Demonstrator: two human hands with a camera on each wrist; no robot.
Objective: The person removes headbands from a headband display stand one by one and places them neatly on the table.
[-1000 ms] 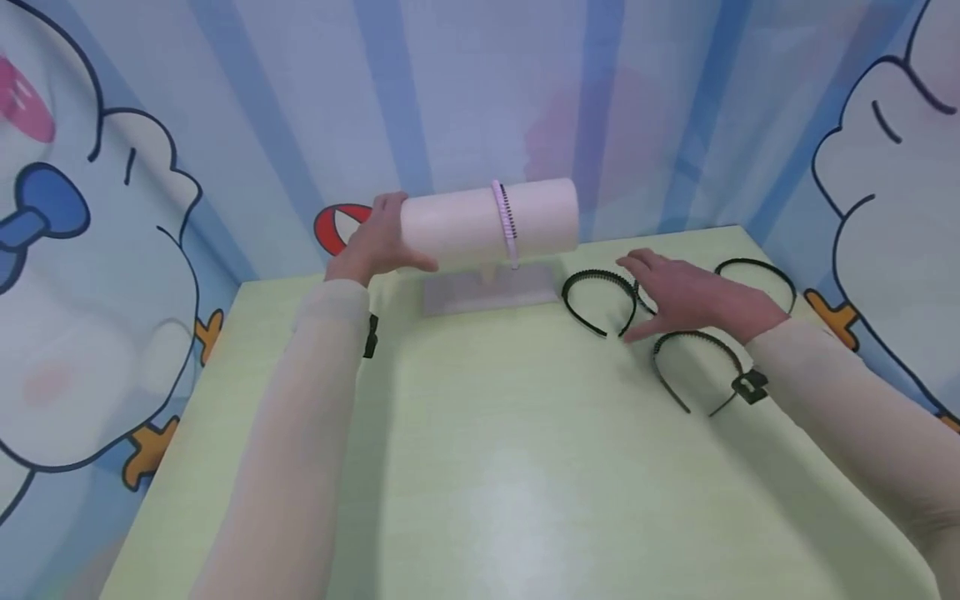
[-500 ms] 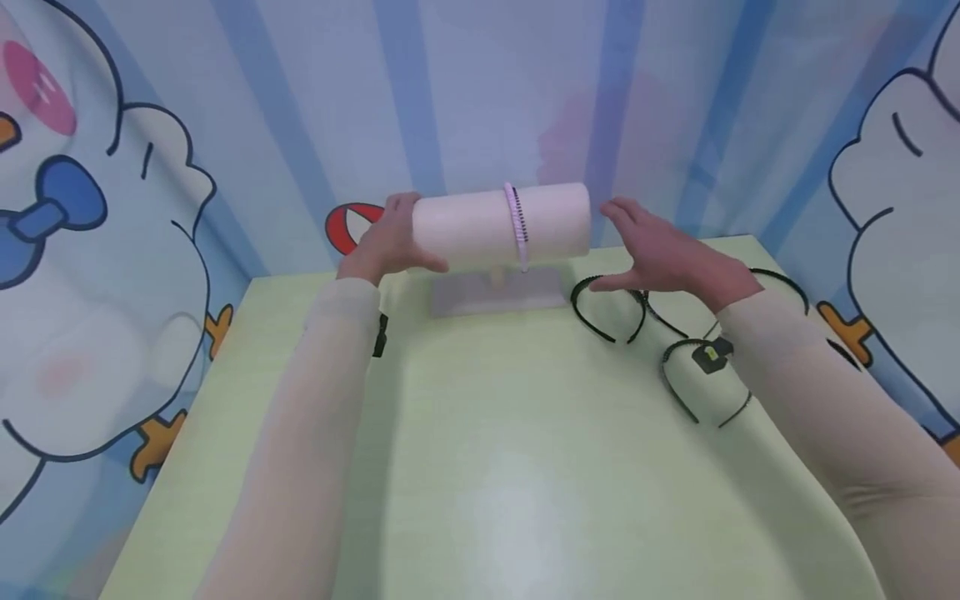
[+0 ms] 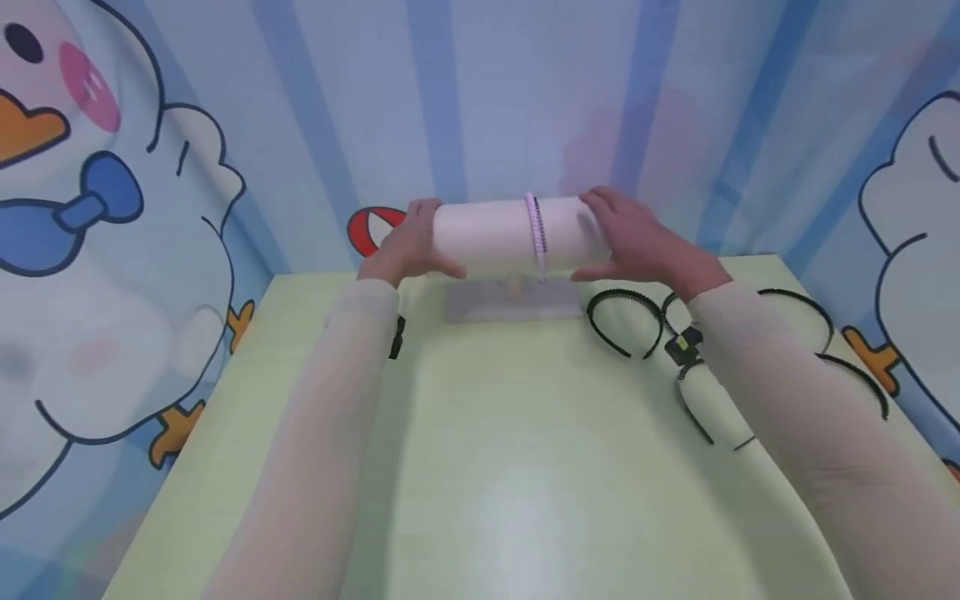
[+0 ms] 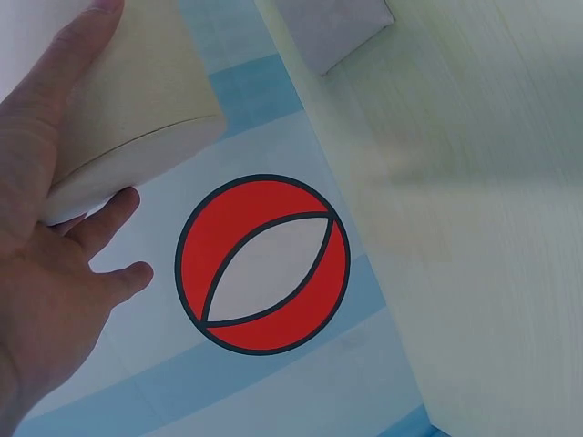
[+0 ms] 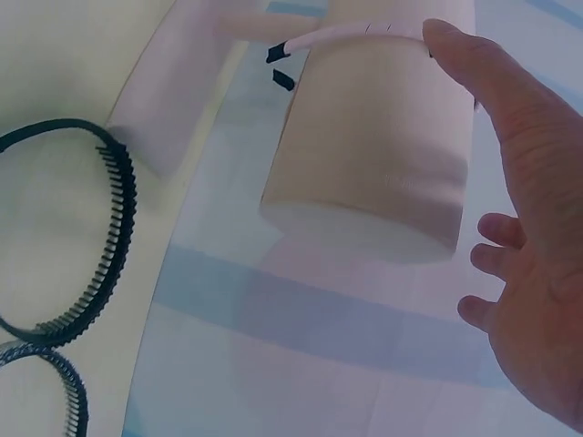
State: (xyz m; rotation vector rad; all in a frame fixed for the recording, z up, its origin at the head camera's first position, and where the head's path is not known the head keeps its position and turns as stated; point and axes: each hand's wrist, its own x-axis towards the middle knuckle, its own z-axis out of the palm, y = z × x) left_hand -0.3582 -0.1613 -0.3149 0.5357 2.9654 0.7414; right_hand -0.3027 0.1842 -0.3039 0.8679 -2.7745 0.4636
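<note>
A headband display stand has a pale padded roll (image 3: 483,236) on a flat greyish base (image 3: 487,302) at the table's back. Around the roll, right of its middle, sits a pale pink headband (image 3: 537,237) with dark teeth along one edge. My left hand (image 3: 411,246) grips the roll's left end. At the right end, my right hand (image 3: 641,243) holds the roll between thumb and fingers. In the right wrist view the right hand's thumb (image 5: 510,100) lies beside the roll near the headband, and the other fingers stand past its end, apart from it.
Several black toothed headbands lie on the table's right side, including one near the base (image 3: 626,293) and others partly behind my right forearm. A patterned curtain (image 3: 510,100) hangs close behind the table (image 3: 487,433).
My right hand has moved left and up from above the black headbands to the roll's right end. The left hand stays on the left end. The view has shifted slightly.
</note>
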